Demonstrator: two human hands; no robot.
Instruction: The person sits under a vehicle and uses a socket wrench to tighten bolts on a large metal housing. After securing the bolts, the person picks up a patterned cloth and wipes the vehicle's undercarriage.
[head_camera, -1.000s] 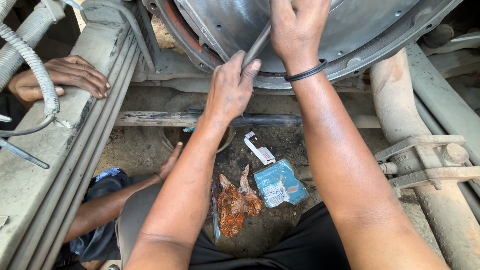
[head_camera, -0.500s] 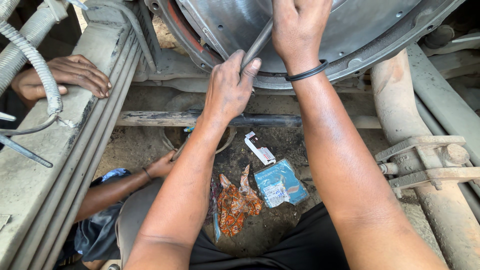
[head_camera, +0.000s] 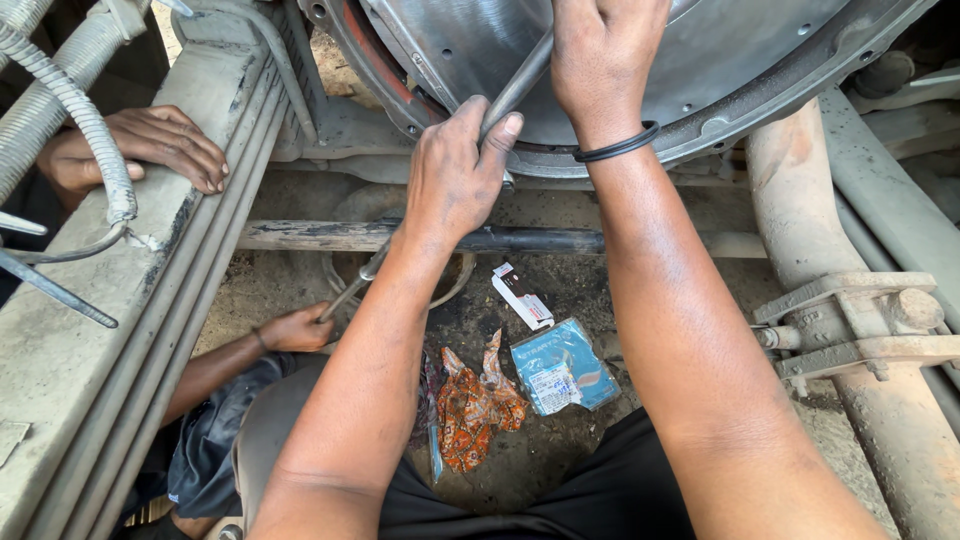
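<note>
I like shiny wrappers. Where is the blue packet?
In the head view, the blue plastic packet lies on the dirt ground between the person's forearms, right of the orange crumpled wrapper.

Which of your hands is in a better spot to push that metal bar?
Probably the left hand: its fingers wrap the free lower part of the metal bar. The right hand grips higher, against the round metal plate.

Head camera looks steeply down, close over both forearms.

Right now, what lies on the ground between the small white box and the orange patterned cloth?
In the head view, bare dirt separates the small white box from the orange patterned cloth; a blue packet sits just right of that gap.
</note>
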